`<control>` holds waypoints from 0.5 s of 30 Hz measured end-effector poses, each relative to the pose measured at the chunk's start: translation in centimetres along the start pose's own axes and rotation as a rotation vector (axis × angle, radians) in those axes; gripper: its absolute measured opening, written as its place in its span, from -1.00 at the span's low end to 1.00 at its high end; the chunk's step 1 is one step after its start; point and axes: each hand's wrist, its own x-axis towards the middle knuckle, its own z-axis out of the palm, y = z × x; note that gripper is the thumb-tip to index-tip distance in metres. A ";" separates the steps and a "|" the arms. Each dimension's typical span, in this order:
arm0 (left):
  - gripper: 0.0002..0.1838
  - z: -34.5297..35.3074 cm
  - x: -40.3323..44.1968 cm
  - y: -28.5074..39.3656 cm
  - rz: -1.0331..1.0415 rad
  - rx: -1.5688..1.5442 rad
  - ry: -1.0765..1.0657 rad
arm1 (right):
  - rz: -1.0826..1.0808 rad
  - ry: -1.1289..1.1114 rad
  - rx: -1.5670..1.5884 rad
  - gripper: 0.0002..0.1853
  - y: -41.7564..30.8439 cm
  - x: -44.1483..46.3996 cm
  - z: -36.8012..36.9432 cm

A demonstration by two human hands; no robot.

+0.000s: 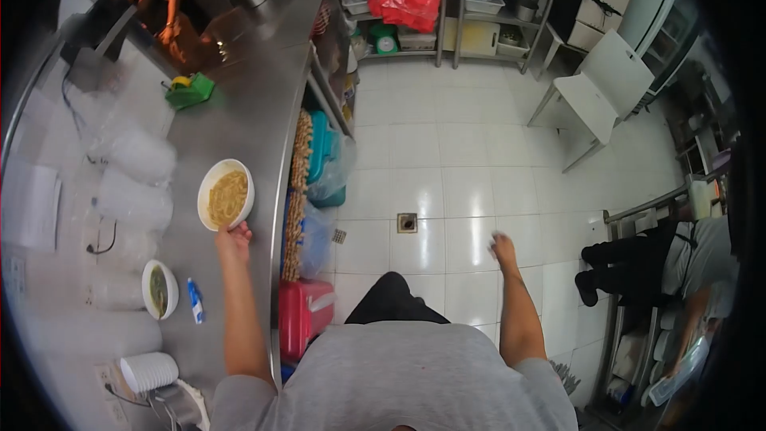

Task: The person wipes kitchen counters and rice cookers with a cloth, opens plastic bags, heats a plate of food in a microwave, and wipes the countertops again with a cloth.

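My left hand [234, 243] grips the near rim of a white bowl [203, 191]. In the bowl are pale brown noodles [227, 198]. The bowl is over the steel counter [263, 128]; whether its base rests on it I cannot tell. My right hand [502, 247] hangs out to the right above the floor, away from any object, its fingers smeared by motion. A second white bowl [147, 290] with dark green food stands nearer to me on the counter, beside a blue and white marker-like tube [195, 301].
A green tape dispenser [190, 91] sits farther along the counter. Stacked white bowls [149, 371] are at lower left. A red box [306, 315] is under the counter. A white chair [602, 84] stands at right, and another person [686, 259] is at the right edge.
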 end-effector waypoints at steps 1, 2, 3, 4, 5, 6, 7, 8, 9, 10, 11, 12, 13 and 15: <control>-0.75 1.4 1.2 -0.2 -0.002 0.009 0.018 | 0.017 -0.018 0.011 -0.63 -4.8 2.1 2.6; -0.75 3.3 2.7 -0.1 0.000 0.017 0.033 | -0.095 -0.098 0.038 -0.62 -8.7 3.9 5.0; -0.76 5.1 4.2 -0.2 0.002 0.025 0.049 | -0.167 -0.193 -0.057 -0.61 -12.5 5.4 7.2; -0.75 6.6 6.0 -0.2 0.010 0.028 0.052 | -0.204 -0.275 -0.080 -0.59 -16.9 5.4 9.0; -0.75 8.2 8.0 -0.2 0.018 0.031 0.053 | -0.263 -0.385 -0.110 -0.56 -20.0 6.1 10.4; -0.75 10.0 10.0 -0.1 0.027 0.029 0.052 | -0.271 -0.437 -0.176 -0.56 -20.8 7.8 11.4; -0.74 12.0 12.0 0.0 0.034 0.039 0.088 | -0.287 -0.486 -0.247 -0.56 -22.2 9.8 12.2; -0.73 13.9 14.8 0.2 0.051 0.021 0.056 | -0.307 -0.535 -0.319 -0.56 -24.1 12.1 12.7; -0.73 15.2 17.6 0.3 0.063 0.006 0.031 | -0.255 -0.495 -0.328 -0.56 -25.4 14.3 12.3; -0.73 15.9 20.0 0.1 0.066 -0.002 0.019 | -0.189 -0.464 -0.340 -0.55 -26.0 15.8 11.1; -0.71 17.4 22.4 0.1 0.080 -0.009 0.052 | -0.119 -0.434 -0.352 -0.55 -26.0 17.3 9.4; -0.70 19.2 24.7 0.5 0.081 -0.004 0.071 | -0.073 -0.304 -0.370 -0.57 -25.0 19.7 7.5; -0.69 20.8 26.9 1.1 0.083 0.006 0.089 | -0.052 -0.192 -0.337 -0.57 -22.9 22.5 5.0; -0.67 23.9 31.6 2.3 0.077 0.008 0.126 | 0.122 0.039 -0.024 -0.60 -21.0 24.3 0.1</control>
